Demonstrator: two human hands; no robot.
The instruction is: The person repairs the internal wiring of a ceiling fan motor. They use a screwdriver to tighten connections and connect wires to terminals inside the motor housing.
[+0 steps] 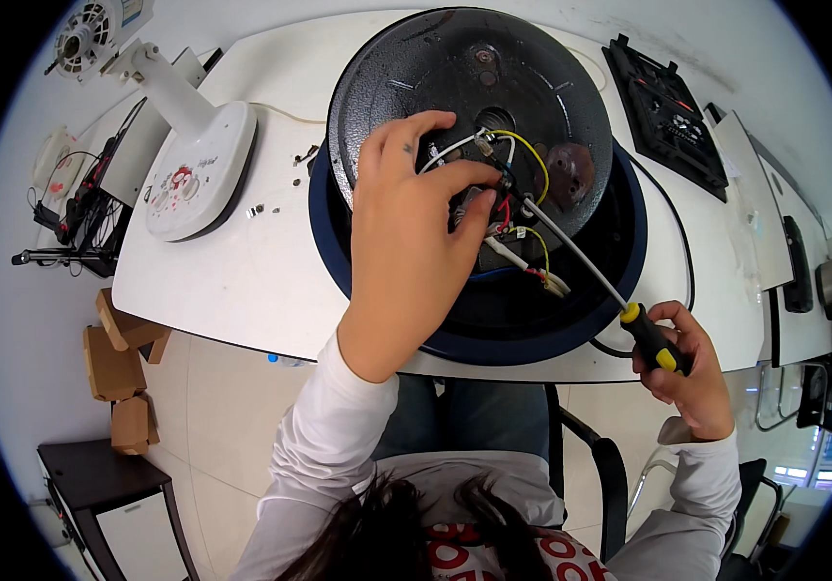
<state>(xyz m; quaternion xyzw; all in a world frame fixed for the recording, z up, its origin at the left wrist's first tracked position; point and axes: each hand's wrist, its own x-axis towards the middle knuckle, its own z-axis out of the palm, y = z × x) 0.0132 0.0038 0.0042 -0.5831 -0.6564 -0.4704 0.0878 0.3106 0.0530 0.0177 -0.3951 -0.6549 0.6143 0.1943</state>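
My right hand (pixel 684 366) is wrapped around the black and yellow handle of a screwdriver (pixel 582 254). Its long shaft runs up and left, the tip ending among wires near my left fingers. My left hand (pixel 414 218) reaches over a black, round metal part (pixel 416 58), thumb and index finger closed together at a small dark piece I cannot make out. Around them lie white, red, blue and yellow-green wires (pixel 542 174). The round metal part leans tilted on a dark blue round housing (pixel 636 223); the palm hides part of the wiring.
A white table (pixel 222 295) bears the work. On its left stand a white fan base (pixel 201 174) and several small metal pieces (pixel 257 210). An open black tool case (pixel 666 111) lies at the back right. A black cable (pixel 679 218) curves beside the housing. Cardboard boxes (pixel 114 366) sit lower left.
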